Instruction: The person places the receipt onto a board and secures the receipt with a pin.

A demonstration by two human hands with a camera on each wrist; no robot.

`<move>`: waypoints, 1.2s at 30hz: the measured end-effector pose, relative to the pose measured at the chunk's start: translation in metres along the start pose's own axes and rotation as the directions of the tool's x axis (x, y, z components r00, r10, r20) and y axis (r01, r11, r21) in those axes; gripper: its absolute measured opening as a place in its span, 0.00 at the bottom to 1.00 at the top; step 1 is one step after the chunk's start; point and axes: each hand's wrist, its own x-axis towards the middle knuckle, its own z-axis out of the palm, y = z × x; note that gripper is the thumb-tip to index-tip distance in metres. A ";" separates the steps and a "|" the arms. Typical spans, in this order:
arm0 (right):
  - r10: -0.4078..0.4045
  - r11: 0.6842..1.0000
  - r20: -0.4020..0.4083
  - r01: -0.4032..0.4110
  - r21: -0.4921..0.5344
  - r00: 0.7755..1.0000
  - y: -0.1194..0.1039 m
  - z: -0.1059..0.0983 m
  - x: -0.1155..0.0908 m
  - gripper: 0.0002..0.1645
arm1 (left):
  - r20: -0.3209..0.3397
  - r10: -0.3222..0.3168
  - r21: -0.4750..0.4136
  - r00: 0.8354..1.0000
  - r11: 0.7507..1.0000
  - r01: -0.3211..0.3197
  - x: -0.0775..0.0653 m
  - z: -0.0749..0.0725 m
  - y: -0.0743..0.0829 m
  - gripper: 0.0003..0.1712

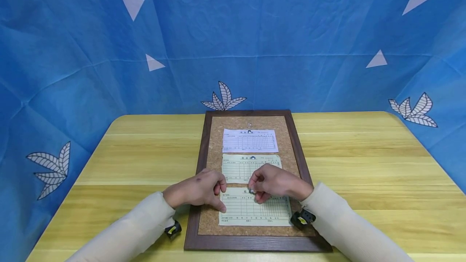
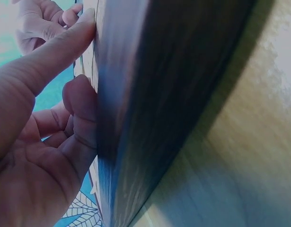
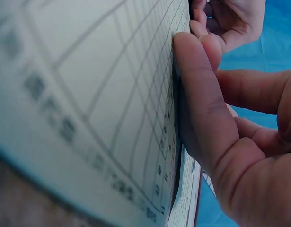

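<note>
Three printed form slips lie in a column on a framed corkboard point(image 1: 262, 231). My right hand point(image 1: 278, 182) pinches a small silvery thumbtack point(image 1: 252, 191) at the top edge of the lowest pale green slip point(image 1: 251, 213). In the right wrist view the right thumb and fingers point(image 3: 197, 90) come down at the paper surface, hiding the tack. My left hand point(image 1: 200, 188) rests at that slip's left edge, its thumb extended onto the paper's side and the other fingers loosely bent. The left wrist view shows the left hand point(image 2: 46, 123) beside the dark frame point(image 2: 121, 71).
A middle green slip point(image 1: 234, 169) and a white slip point(image 1: 249, 142) each carry a silvery tack at the top. A small clear pin point(image 1: 249, 125) stands in the cork above. The board lies on a wooden table point(image 1: 364, 165); blue cloth point(image 1: 233, 31) hangs behind.
</note>
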 end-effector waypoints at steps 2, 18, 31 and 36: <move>0.000 1.000 -0.011 0.000 0.004 1.000 0.001 0.000 0.000 0.07 | 0.002 0.000 -0.004 1.000 1.000 0.000 0.000 0.000 0.000 0.21; -0.012 0.999 -0.047 0.011 -0.030 0.999 -0.001 0.003 -0.003 0.08 | 0.009 -0.003 0.003 1.000 1.000 0.003 0.001 0.000 -0.002 0.21; -0.014 0.996 -0.094 0.005 -0.093 0.995 -0.002 0.006 -0.002 0.08 | 0.015 -0.011 -0.007 1.000 1.000 0.011 0.001 -0.001 -0.001 0.20; -0.026 0.990 -0.112 0.009 -0.144 0.993 -0.003 0.006 -0.002 0.09 | 0.014 -0.018 -0.002 1.000 1.000 0.018 0.000 -0.001 0.000 0.21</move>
